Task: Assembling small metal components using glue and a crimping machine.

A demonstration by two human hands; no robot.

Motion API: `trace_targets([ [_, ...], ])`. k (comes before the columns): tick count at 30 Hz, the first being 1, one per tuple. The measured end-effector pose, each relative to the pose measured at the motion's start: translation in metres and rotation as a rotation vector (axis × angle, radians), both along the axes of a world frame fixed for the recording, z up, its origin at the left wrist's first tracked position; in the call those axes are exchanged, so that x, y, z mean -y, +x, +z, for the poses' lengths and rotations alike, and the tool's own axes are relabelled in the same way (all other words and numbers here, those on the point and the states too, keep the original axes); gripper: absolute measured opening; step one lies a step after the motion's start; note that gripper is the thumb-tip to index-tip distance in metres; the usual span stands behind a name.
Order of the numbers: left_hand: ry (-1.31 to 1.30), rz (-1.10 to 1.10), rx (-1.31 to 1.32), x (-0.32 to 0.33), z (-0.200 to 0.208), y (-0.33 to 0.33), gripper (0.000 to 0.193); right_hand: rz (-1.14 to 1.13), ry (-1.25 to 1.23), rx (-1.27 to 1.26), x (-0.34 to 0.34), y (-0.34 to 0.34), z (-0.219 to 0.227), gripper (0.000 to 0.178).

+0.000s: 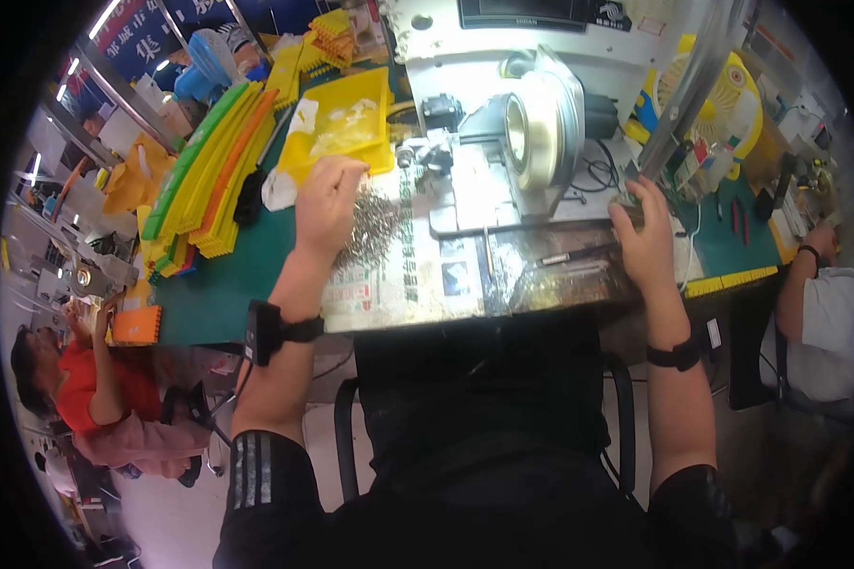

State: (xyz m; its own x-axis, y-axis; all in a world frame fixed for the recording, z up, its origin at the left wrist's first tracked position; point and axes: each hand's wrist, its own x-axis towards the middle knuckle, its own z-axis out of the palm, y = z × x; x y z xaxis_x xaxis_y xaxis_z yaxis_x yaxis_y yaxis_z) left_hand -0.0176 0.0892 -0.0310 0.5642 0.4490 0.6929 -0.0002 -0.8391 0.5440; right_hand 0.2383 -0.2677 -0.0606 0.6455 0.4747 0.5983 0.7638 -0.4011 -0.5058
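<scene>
Left hand [324, 211]: fingers curled in, cannot tell whether closed on anything | right hand [648, 242]: thumb and fingers apart | small metal pieces [375, 229]: heaped just beside left hand; probably light, stiff, slippery; best pinched singly by an end

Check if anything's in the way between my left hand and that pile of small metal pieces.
Nothing visible: your left hand is close by the pile of small metal pieces, at its left edge; contact can't be told.
</scene>
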Motion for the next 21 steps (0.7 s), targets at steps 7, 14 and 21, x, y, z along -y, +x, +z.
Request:
trace_targets([
  [7,0.129,-0.023,0.000,0.005,0.001,0.000,0.011,0.015,0.053,-0.052,0.003,0.003,-0.003,0.043],
  [14,0.042,-0.001,-0.016,0.001,-0.003,0.002,0.012,0.016,0.124,-0.113,0.005,0.002,0.002,0.040],
  [21,-0.046,0.020,-0.038,0.001,-0.001,0.002,0.012,0.009,0.082,-0.119,0.002,0.002,0.004,0.038],
])
